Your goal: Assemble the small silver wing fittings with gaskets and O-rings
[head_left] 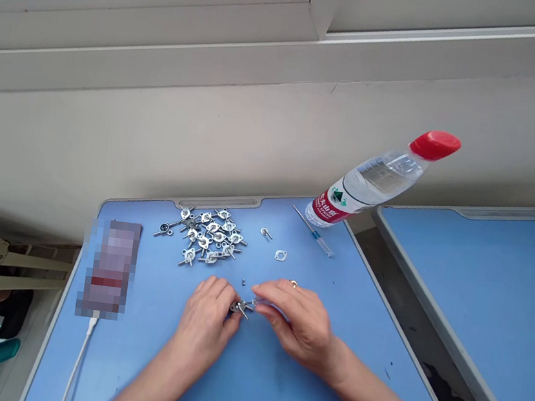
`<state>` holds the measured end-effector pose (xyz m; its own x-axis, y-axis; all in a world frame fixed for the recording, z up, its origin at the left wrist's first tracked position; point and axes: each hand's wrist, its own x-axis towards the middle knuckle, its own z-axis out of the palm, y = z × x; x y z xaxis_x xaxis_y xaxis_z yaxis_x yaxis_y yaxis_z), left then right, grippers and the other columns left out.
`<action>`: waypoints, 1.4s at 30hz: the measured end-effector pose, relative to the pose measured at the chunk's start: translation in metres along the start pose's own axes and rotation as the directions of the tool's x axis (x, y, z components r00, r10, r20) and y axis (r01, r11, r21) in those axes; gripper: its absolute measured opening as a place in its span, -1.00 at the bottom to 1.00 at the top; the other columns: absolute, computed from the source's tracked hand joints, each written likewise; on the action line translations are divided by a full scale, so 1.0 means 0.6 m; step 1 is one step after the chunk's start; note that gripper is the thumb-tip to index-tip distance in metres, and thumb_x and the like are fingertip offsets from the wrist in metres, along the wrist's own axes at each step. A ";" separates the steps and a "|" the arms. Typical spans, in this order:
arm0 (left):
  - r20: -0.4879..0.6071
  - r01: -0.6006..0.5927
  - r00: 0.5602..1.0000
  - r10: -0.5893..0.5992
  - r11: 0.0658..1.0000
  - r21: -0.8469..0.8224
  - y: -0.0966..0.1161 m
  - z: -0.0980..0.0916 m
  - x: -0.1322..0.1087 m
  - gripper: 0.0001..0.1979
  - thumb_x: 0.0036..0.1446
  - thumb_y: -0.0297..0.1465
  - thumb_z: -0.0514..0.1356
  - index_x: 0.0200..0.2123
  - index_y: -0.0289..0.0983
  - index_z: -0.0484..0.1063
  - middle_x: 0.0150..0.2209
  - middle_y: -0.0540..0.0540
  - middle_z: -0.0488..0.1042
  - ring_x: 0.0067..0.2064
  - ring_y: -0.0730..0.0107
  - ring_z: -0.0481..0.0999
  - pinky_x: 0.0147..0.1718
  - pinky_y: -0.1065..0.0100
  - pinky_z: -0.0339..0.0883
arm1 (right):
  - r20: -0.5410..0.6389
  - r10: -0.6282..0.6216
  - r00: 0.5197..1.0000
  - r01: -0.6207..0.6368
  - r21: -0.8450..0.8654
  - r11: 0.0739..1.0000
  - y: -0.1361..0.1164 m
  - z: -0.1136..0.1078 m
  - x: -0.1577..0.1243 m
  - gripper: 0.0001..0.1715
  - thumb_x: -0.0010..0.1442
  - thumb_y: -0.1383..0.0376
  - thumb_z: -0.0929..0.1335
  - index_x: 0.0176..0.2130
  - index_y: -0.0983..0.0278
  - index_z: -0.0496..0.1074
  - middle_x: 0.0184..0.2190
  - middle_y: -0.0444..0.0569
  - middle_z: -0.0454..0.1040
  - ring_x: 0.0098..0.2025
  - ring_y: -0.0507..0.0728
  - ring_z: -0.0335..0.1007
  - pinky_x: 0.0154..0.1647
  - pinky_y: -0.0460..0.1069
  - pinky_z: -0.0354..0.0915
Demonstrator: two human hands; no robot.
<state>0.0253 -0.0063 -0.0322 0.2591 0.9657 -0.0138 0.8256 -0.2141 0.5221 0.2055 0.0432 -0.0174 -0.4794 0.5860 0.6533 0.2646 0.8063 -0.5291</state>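
My left hand is closed, its thumb and fingers pinching a small metal fitting with a flat plate and thin pins. Close by on the right, my right hand is closed in a pinch near the fitting's end. A small translucent bit shows at its fingertips, too small to name. Just beyond the fingers lies a tiny metal nut. Farther off are a flat metal plate with a round hole and a small ring-headed metal piece. A pile of similar metal fittings spreads to the left.
A water bottle with a red cap stands at the table's back right, beside a thin screwdriver. A blurred phone with a white cable lies left. Another blue table stands right, across a gap. Behind is a wall.
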 end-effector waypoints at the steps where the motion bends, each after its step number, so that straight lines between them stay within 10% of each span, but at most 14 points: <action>1: 0.003 0.005 1.000 -0.005 1.000 0.004 0.000 0.000 0.000 -0.87 0.13 -0.56 0.19 -0.35 -0.23 0.32 -0.31 -0.03 0.46 -0.27 0.24 0.41 -0.30 0.27 0.28 | 0.012 0.007 1.000 -0.007 0.016 1.000 0.000 0.000 0.001 -0.73 0.37 0.41 0.24 0.03 0.29 0.38 -0.32 0.04 0.58 -0.32 0.10 0.53 -0.36 -0.04 0.41; 13: 0.002 -0.006 1.000 0.006 0.999 0.033 0.001 -0.002 0.001 -0.89 0.13 -0.55 0.18 -0.37 -0.24 0.32 -0.34 -0.01 0.44 -0.28 0.25 0.40 -0.31 0.29 0.23 | -0.099 0.032 0.995 -0.035 -0.029 0.999 -0.005 0.015 -0.002 -0.95 0.33 0.32 0.34 -0.21 0.25 0.42 -0.47 -0.07 0.53 -0.46 0.05 0.46 -0.46 -0.08 0.35; 24: 0.019 -0.002 1.000 0.001 1.000 0.025 0.000 -0.003 0.003 -0.88 0.11 -0.55 0.20 -0.35 -0.24 0.33 -0.33 -0.02 0.44 -0.27 0.24 0.39 -0.30 0.28 0.24 | 0.180 0.032 0.983 -0.051 0.100 0.994 -0.001 -0.012 0.006 -0.64 0.37 0.46 0.19 0.11 0.25 0.31 -0.24 0.02 0.57 -0.29 0.08 0.49 -0.31 -0.04 0.38; 31: 0.006 -0.008 1.000 0.008 0.999 0.053 -0.002 0.000 0.001 -0.88 0.15 -0.53 0.18 -0.38 -0.23 0.31 -0.33 -0.03 0.44 -0.28 0.24 0.38 -0.32 0.29 0.22 | 0.030 0.063 0.998 -0.060 -0.082 0.995 -0.004 0.008 0.001 -0.77 0.40 0.26 0.25 -0.31 0.25 0.36 -0.58 -0.15 0.39 -0.57 0.01 0.21 -0.52 -0.08 0.16; 42: 0.007 0.005 1.000 -0.006 0.998 0.066 -0.003 -0.002 0.003 -0.90 0.12 -0.53 0.18 -0.32 -0.23 0.33 -0.30 -0.03 0.46 -0.25 0.21 0.40 -0.28 0.24 0.25 | -0.035 0.217 0.976 -0.217 0.004 0.976 0.004 -0.010 0.001 -0.79 0.34 0.25 0.31 -0.35 0.24 0.35 -0.56 -0.14 0.42 -0.55 0.01 0.31 -0.48 -0.12 0.25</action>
<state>0.0237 -0.0043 -0.0324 0.2581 0.9658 -0.0230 0.8580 -0.2182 0.4649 0.2107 0.0462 -0.0148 -0.3815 0.7492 0.5414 0.3592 0.6598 -0.6600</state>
